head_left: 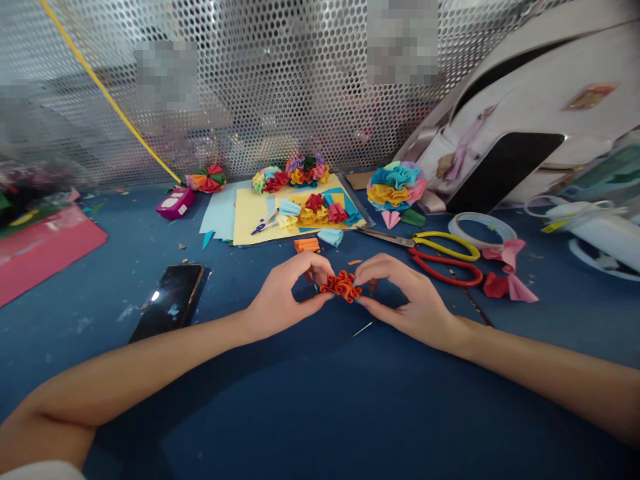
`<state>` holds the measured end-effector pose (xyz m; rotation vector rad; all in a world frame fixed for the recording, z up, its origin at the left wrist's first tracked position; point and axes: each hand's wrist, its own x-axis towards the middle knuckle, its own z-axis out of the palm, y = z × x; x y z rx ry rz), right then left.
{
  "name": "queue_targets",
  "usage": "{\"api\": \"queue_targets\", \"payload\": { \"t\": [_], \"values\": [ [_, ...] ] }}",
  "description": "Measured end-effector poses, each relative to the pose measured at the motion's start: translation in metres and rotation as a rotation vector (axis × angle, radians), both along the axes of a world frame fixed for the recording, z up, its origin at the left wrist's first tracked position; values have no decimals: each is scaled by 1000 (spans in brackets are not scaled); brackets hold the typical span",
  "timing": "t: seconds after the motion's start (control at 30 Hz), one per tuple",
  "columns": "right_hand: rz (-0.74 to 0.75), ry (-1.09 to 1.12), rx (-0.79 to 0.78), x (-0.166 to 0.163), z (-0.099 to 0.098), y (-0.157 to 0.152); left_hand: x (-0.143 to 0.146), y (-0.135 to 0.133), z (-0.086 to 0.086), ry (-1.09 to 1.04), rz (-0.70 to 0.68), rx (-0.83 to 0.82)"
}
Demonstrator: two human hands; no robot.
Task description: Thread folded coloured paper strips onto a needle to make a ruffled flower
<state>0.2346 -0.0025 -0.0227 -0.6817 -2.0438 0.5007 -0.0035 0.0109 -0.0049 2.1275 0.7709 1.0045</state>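
Both my hands pinch a small ruffled orange paper piece (341, 286) just above the blue table (320, 400). My left hand (287, 293) grips its left side with thumb and fingers closed. On the other side my right hand (405, 297) does the same. A thin needle or pin (363, 328) lies on the table just below the piece. A folded orange paper strip (307, 245) lies just beyond my left hand.
A black phone (169, 301) lies at left. Yellow scissors (425, 241) and red scissors (453, 270), a tape roll (481, 229), pink paper bits (507, 270) are at right. Multicoloured paper flowers (396, 184), a yellow sheet (253, 213) with ruffles, a pink box (175, 202), a backpack (540, 113) stand behind.
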Motion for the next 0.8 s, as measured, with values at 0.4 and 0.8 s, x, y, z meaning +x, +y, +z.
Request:
{"api": "queue_targets", "payload": {
  "t": [0.4, 0.8],
  "values": [
    [-39, -30, 36, 2, -1, 1, 0, -2, -2, -83, -69, -158],
    [124, -46, 30, 0, 2, 0, -3, 13, 2, 33, -130, -219]
  ]
}}
